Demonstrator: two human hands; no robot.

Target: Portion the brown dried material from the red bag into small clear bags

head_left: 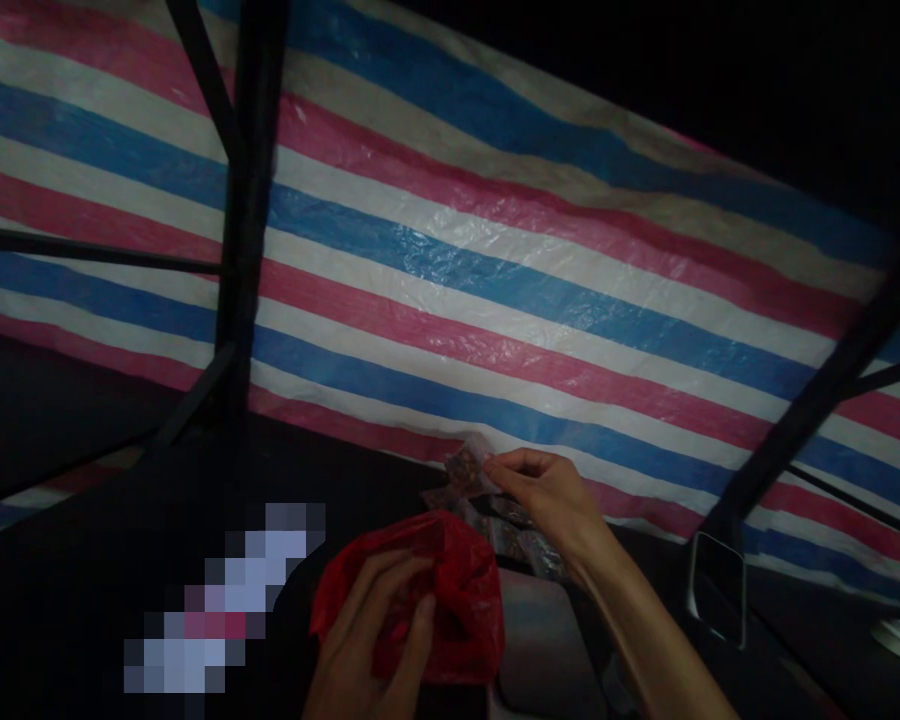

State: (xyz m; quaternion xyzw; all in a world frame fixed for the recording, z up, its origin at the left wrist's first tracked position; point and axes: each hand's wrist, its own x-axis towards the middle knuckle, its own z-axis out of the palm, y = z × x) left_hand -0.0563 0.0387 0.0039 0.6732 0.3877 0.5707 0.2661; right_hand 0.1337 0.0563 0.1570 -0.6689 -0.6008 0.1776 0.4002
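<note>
My left hand (pixel 379 640) grips the edge of a red plastic bag (pixel 454 590) low in the middle of the view, fingers closed on the crumpled plastic. My right hand (pixel 551 500) is raised just above and behind the bag, pinching a small clear packet with brownish contents (pixel 466 465) between thumb and fingers. More small clear packets (pixel 529 545) lie in a dim heap just beneath the right hand, behind the bag.
A red, white and blue striped tarpaulin (pixel 495 280) fills the background. Dark poles (pixel 244 200) stand at the left and a slanted one (pixel 825 390) at the right. A dark rounded-rectangle object (pixel 716 585) sits at the lower right. The surroundings are very dark.
</note>
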